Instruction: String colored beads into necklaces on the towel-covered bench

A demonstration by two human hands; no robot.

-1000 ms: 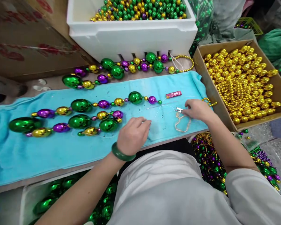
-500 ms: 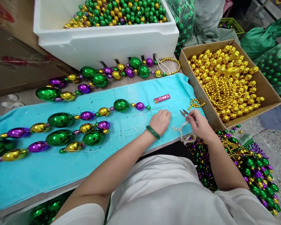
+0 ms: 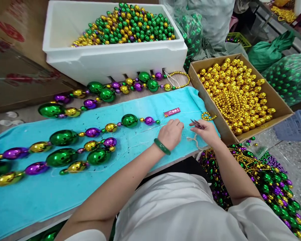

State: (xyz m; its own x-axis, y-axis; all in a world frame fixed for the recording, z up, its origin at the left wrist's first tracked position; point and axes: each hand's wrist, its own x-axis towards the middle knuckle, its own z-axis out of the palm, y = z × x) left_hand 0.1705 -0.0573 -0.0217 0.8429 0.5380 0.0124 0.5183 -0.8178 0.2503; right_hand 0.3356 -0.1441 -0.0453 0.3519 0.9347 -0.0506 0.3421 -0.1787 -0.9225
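My left hand (image 3: 171,133), with a green bangle on its wrist, rests closed on the turquoise towel (image 3: 145,167); its fingertips are bent under, hiding whatever they pinch. Small thread snips (image 3: 197,124) are gripped in my right hand (image 3: 209,133), blades pointing left toward my left hand. A pale cord (image 3: 194,140) hangs by the right hand. Above the left hand lies a small red packet (image 3: 172,112), with thin thread around it. Left of that hand, a needle (image 3: 149,128) lies near the end of a strand of green, purple and gold beads (image 3: 129,121).
A white foam box (image 3: 115,60) of beads stands behind the towel, with another bead strand (image 3: 106,95) before it. At right is a cardboard box (image 3: 256,130) of gold beads. A short gold bead chain (image 3: 208,116) lies beside it. Bead strands (image 3: 271,190) heap below.
My right hand has turned and shifted slightly left, the snips now lying flatter in it. My left hand stays nearly where it was. The camera view has tilted up a little.
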